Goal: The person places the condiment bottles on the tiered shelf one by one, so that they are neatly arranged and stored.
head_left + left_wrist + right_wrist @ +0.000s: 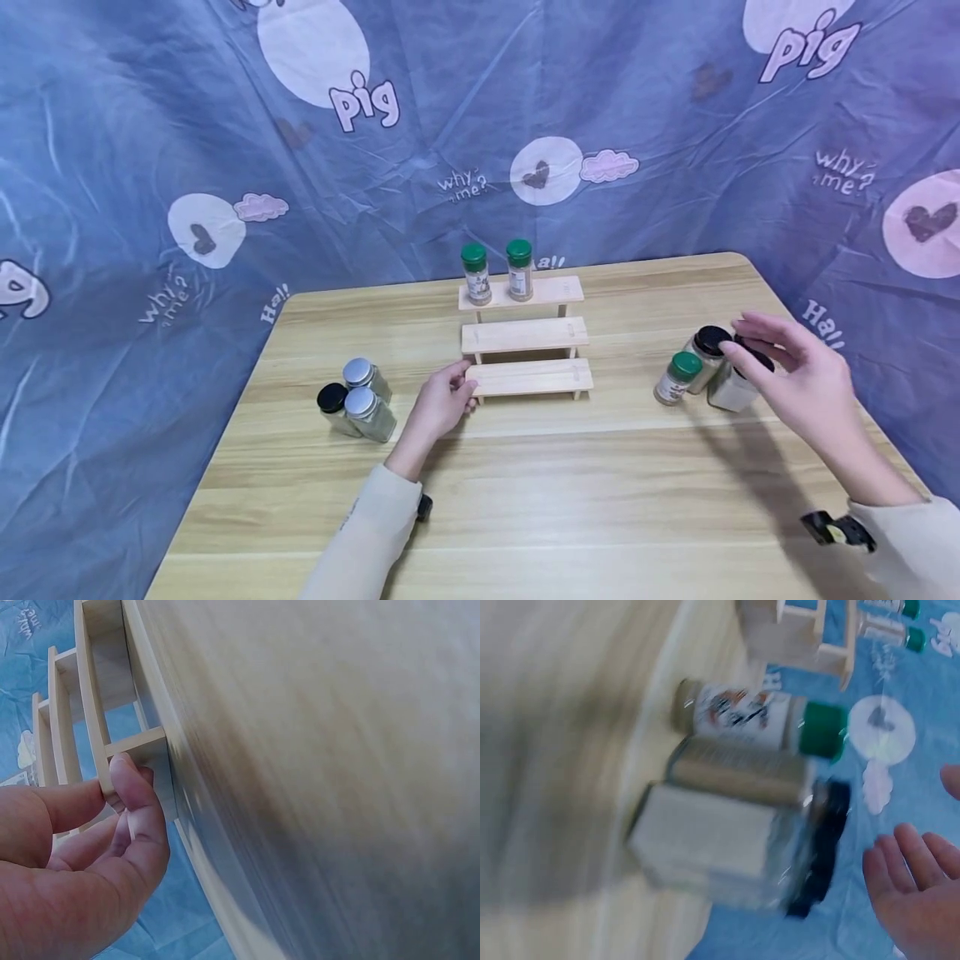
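A person's left hand [444, 402] pinches the left end of the near tier of a 3-tier wooden rack [525, 335] mid-bench [540, 508] — 2 green-capped bottles [520, 273] on its far tier — while the right hand [806, 379], thumb and fingers apart and empty, hovers near black-lidded jars [733, 392] at right.

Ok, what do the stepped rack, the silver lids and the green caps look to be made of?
Stepped rack: unpainted-looking wood, matte, judging by its pale tan colour and faint streaks. Silver lids: probably metal, from the grey sheen, though metallic-coated plastic is possible. Green caps: likely plastic, smooth and evenly coloured.
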A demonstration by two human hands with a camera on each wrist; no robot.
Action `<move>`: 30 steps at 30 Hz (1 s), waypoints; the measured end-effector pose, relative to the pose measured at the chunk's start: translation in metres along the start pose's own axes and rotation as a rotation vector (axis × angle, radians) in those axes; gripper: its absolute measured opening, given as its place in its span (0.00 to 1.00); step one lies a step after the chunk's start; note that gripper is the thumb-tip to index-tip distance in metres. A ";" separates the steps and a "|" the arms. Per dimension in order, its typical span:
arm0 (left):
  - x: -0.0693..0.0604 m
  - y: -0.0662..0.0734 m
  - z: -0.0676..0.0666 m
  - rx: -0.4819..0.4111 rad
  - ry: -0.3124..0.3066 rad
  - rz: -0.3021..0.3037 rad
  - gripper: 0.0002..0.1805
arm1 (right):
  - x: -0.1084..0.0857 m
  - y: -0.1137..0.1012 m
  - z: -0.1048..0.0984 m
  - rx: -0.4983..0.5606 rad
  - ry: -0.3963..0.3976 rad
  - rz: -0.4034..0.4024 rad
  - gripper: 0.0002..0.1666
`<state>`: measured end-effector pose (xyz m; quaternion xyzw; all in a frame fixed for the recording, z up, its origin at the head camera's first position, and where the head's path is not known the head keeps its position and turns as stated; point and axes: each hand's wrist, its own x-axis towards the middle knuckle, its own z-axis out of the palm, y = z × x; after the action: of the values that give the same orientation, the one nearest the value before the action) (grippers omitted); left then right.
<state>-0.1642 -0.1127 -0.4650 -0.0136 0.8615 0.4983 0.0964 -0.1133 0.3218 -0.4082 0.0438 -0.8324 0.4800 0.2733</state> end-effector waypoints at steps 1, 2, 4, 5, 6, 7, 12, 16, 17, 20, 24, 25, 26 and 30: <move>0.000 0.000 0.000 0.000 -0.001 0.000 0.28 | -0.003 0.003 -0.004 -0.016 0.027 0.014 0.29; 0.000 0.000 0.000 -0.001 0.000 -0.001 0.28 | -0.007 0.006 -0.007 -0.033 0.052 0.033 0.28; -0.001 -0.001 0.000 -0.003 0.003 -0.005 0.28 | -0.013 0.013 -0.012 -0.048 0.093 0.083 0.28; -0.001 -0.001 0.000 -0.005 0.004 -0.008 0.28 | -0.016 0.017 -0.015 -0.057 0.104 0.108 0.28; -0.001 -0.001 0.000 -0.004 0.005 -0.009 0.28 | -0.019 0.020 -0.017 -0.070 0.109 0.133 0.29; -0.001 0.000 0.000 -0.003 0.007 -0.012 0.28 | -0.022 0.024 -0.018 -0.074 0.106 0.158 0.29; -0.001 0.002 0.001 0.009 0.004 -0.014 0.28 | -0.032 0.040 -0.022 -0.086 0.028 0.232 0.29; -0.001 0.002 0.001 0.005 0.008 -0.015 0.28 | -0.036 0.051 -0.017 -0.084 -0.049 0.232 0.29; -0.001 0.002 0.001 0.002 0.007 -0.014 0.28 | -0.037 0.054 -0.016 -0.088 -0.066 0.228 0.30; -0.001 0.001 0.001 -0.001 0.007 -0.014 0.28 | -0.039 0.060 -0.014 -0.107 -0.102 0.219 0.32; -0.001 0.001 0.000 0.003 0.011 -0.014 0.28 | -0.039 0.063 -0.013 -0.116 -0.113 0.208 0.35; -0.001 0.001 0.000 0.005 0.011 -0.012 0.28 | -0.039 0.064 -0.013 -0.116 -0.113 0.209 0.34; -0.001 0.002 0.000 0.008 0.009 -0.010 0.28 | -0.039 0.064 -0.013 -0.113 -0.113 0.210 0.33; -0.001 0.003 -0.001 0.010 0.005 -0.008 0.28 | -0.040 0.063 -0.014 -0.103 -0.112 0.212 0.33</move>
<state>-0.1632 -0.1119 -0.4619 -0.0177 0.8643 0.4935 0.0961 -0.0945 0.3593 -0.4714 -0.0317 -0.8699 0.4597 0.1762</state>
